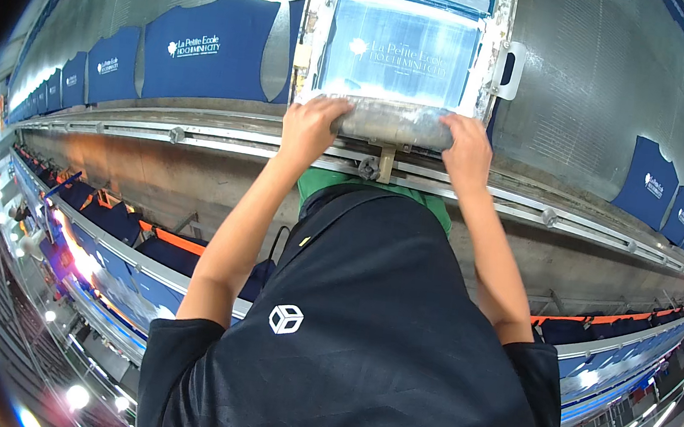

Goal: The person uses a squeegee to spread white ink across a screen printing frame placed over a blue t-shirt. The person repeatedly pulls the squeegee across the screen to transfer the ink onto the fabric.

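Observation:
A screen printing frame (496,30) lies on the long table in front of me, its blue mesh (403,32) bearing a pale printed design with white ink about it. Across the near end of the mesh sits a wide grey squeegee (393,125). My left hand (313,127) is closed round its left end, fingers over the top. Its right end is gripped by my right hand (467,147), thumb hidden. Just below the squeegee, a metal bracket (385,164) sits at the table's rail.
Dark blue fabric pieces with white prints (209,49) lie in a row to the left; more printed pieces (649,183) lie to the right. A metal rail (233,142) with round stops runs along the near table edge. Behind me, another long table (124,261) holds dark cloth.

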{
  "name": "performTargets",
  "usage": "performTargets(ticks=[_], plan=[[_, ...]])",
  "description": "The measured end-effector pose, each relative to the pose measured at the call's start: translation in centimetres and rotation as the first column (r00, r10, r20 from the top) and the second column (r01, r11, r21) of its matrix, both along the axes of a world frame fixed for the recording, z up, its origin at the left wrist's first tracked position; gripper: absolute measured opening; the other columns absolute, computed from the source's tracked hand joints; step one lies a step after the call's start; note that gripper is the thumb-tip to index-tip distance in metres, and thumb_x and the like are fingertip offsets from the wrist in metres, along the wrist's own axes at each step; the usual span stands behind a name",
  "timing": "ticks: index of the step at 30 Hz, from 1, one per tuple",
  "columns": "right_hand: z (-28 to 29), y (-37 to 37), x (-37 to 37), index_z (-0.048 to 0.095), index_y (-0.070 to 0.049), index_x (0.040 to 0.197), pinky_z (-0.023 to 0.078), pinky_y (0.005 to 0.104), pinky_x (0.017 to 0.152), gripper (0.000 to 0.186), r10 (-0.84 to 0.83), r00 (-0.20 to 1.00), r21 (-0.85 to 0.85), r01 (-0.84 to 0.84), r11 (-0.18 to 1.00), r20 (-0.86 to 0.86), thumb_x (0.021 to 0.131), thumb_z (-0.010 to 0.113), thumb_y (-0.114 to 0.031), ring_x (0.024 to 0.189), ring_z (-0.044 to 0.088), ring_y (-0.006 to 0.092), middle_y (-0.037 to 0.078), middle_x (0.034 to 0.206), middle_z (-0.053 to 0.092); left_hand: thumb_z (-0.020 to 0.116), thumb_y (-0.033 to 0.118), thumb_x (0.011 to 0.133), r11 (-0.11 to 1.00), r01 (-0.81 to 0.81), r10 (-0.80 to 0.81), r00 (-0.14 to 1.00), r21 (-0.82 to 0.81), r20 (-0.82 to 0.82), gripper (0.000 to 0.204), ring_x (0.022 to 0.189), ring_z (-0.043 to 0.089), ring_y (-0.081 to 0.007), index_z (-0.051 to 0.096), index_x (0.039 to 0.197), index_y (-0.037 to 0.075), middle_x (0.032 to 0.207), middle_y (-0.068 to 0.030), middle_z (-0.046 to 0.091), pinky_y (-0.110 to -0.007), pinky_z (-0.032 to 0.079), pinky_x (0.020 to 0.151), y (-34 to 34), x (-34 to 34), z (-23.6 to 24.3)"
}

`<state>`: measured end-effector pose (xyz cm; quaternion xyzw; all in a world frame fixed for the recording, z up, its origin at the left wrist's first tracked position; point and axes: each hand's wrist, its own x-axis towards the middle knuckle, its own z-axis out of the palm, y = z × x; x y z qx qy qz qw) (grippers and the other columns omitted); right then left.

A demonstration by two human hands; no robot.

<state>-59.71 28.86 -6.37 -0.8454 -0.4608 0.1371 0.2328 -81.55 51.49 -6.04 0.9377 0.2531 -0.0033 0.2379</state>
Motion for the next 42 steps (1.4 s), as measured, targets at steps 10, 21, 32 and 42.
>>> performTargets(ticks=[10, 21, 32, 42], plan=[[5.4, 8.4, 12.0, 0.072, 0.0, 0.108, 0.055, 0.0484, 0.089, 0.041, 0.119, 0.99, -0.262, -0.134, 0.956, -0.074, 0.076, 0.086, -0.021, 0.102, 0.068, 0.0406, 0.022, 0.106, 0.072, 0.08, 0.037, 0.084, 0.976, 0.132, -0.192, 0.893, -0.172, -0.408, 0.036, 0.089, 0.075, -0.029, 0.076, 0.115, 0.017, 0.094, -0.011, 0.077, -0.041, 0.06, 0.082, 10.7, 11.7, 3.7], [2.0, 12.8, 15.0, 0.073, 0.005, 0.105, 0.055, 0.0458, 0.088, 0.048, 0.026, 0.987, -0.321, -0.077, 0.944, -0.161, 0.073, 0.09, -0.026, 0.102, 0.072, 0.0355, 0.026, 0.104, 0.073, 0.087, 0.042, 0.073, 0.981, 0.168, -0.189, 0.937, -0.095, -0.296, 0.041, 0.09, 0.073, -0.0321, 0.079, 0.102, 0.014, 0.093, -0.0123, 0.076, -0.044, 0.058, 0.079, 14.7, 15.6, 0.3], [2.0, 15.0, 18.6, 0.074, 0.004, 0.104, 0.056, 0.0444, 0.079, 0.052, 0.062, 0.994, -0.22, -0.081, 0.972, -0.091, 0.071, 0.091, -0.033, 0.086, 0.074, 0.038, 0.025, 0.09, 0.073, 0.086, 0.037, 0.071, 0.988, 0.138, -0.15, 0.966, -0.071, -0.208, 0.035, 0.084, 0.074, -0.0327, 0.08, 0.097, 0.014, 0.087, -0.0127, 0.076, -0.045, 0.059, 0.077, 17.2, 18.1, 1.3], [1.3, 10.0, 11.9, 0.075, -0.001, 0.106, 0.054, 0.0466, 0.08, 0.045, 0.056, 0.998, -0.195, -0.049, 0.98, 0.028, 0.074, 0.089, -0.029, 0.09, 0.071, 0.0391, 0.022, 0.093, 0.074, 0.084, 0.03, 0.074, 0.995, 0.094, -0.096, 0.982, -0.019, -0.162, 0.023, 0.082, 0.074, -0.0308, 0.08, 0.094, 0.018, 0.081, -0.0085, 0.075, -0.045, 0.056, 0.074, 11.7, 12.4, -0.1]])
